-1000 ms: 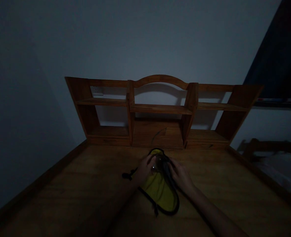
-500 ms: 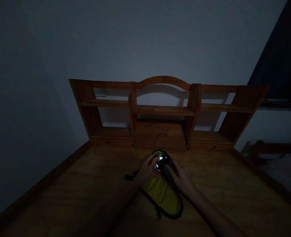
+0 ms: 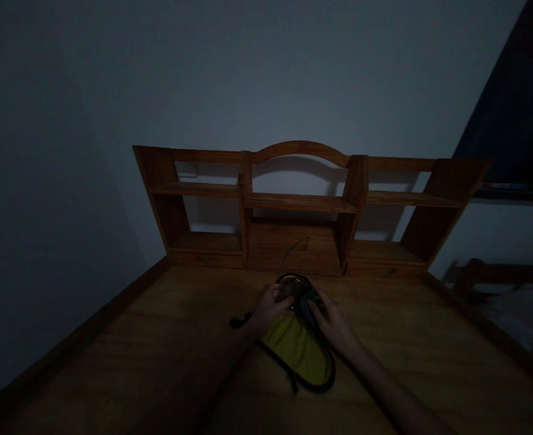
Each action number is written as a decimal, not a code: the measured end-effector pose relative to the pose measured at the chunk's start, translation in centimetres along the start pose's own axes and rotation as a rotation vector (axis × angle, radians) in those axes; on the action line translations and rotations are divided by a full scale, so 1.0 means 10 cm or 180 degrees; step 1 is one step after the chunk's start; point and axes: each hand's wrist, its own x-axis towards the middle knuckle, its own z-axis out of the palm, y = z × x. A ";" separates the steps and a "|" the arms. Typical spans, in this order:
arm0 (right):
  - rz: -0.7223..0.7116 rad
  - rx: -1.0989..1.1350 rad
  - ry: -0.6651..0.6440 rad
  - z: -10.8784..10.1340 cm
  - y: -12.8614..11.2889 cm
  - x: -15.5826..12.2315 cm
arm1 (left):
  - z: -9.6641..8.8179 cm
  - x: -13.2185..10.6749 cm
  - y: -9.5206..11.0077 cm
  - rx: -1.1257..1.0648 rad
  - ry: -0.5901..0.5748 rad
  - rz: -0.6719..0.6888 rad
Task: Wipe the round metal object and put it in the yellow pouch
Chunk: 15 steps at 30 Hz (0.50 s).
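An opened zip case with a yellow lining and black edging lies on the wooden desk top. At its far end is a glossy, rounded object with a dark grey part on its right; its kind is hard to make out in the dim light. My left hand closes on the object's left side, thumb over its near edge. From the right, my right hand grips the dark grey part between thumb and fingers. Some fingertips are hidden behind the object.
A low wooden shelf unit stands along the back of the desk against the wall. A raised wooden edge runs down the left side. A black pull or strap sticks out left of the case. A socket shows behind the shelves.
The glossy object has tilted, so its bright reflection has faded. My left thumb has moved further right across it. My right hand has barely moved.
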 end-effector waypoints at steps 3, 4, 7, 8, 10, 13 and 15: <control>0.0023 -0.0003 0.0003 0.00 0.01 0.00 | -0.03 0.01 0.02 -0.0075 -0.0103 -0.0079; 0.0036 -0.0009 0.0004 0.00 0.01 0.00 | -0.04 0.01 0.03 -0.0116 -0.0119 -0.0089; 0.0110 -0.0027 0.0024 0.00 0.02 0.00 | -0.05 0.01 0.06 -0.0240 -0.0104 -0.0094; 0.0119 -0.0010 0.0042 0.00 0.02 0.00 | -0.04 0.02 0.07 -0.0278 -0.0109 -0.0103; 0.0116 0.0041 0.0061 -0.01 0.01 0.00 | -0.02 0.02 0.11 -0.0268 -0.0101 -0.0128; 0.0079 0.0130 -0.0003 -0.01 -0.02 -0.01 | 0.01 -0.01 0.20 -0.0012 -0.0119 -0.0150; 0.0036 0.0134 -0.0081 -0.01 -0.04 -0.01 | 0.02 -0.05 0.25 0.0207 -0.0212 -0.0159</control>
